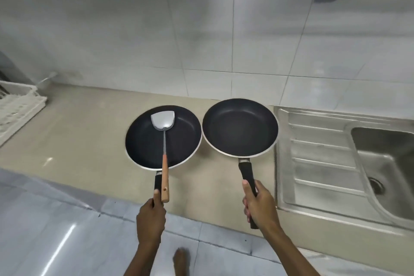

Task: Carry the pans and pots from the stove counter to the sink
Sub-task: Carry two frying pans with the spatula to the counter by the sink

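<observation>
I'm gripping both pans by their handles: left hand [150, 219] wrapping spatula pan [143, 141], right hand [261, 206] wrapping empty pan [240, 127]; sink [385, 163] not yet reached.

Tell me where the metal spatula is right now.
In the head view, the spatula lies in the left pan, held by the left hand, beside the right pan.

I see both hands out over the beige counter [85, 132], each wrapped round a black pan handle. My left hand [150, 219] holds the left pan [143, 141], with a metal spatula [161, 122] lying in it, wooden handle pointing to 6 o'clock. My right hand [261, 205] holds the empty right pan [240, 127], rims nearly touching. The steel sink [380, 159] sits at 3 o'clock, a white rack [15, 107] at 9.
</observation>
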Demonstrator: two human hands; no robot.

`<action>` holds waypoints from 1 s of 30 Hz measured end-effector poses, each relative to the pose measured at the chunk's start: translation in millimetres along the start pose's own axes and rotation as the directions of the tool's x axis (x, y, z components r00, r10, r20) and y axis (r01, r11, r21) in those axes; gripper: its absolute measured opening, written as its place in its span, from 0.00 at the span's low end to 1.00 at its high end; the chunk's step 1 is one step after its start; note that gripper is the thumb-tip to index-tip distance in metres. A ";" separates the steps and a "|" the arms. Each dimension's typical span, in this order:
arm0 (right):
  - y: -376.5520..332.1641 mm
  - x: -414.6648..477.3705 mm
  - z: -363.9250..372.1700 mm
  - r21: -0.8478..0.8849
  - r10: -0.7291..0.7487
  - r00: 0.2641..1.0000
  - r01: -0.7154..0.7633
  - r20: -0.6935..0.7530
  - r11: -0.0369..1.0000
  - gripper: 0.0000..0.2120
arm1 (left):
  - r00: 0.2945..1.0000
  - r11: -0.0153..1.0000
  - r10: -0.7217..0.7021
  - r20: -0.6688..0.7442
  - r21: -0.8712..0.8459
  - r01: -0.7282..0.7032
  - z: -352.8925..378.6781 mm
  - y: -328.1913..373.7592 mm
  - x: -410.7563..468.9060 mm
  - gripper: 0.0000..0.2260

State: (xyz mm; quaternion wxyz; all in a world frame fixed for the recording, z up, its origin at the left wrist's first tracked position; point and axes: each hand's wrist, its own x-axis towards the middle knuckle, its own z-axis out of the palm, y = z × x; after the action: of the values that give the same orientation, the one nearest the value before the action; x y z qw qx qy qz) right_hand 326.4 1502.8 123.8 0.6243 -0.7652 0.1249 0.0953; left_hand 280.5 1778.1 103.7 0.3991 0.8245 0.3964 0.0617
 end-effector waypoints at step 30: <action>-9.9 101.6 163.9 0.039 0.157 0.938 -0.153 -0.308 0.987 0.13 | 0.936 0.987 0.112 0.334 0.071 -0.143 15.9 13.5 277.9 0.30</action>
State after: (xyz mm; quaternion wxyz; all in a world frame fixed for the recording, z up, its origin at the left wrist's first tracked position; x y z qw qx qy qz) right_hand 427.7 1657.8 69.2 0.5928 -0.7541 0.2820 0.0219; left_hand 483.7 1958.9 42.9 0.4155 0.8650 0.2724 -0.0699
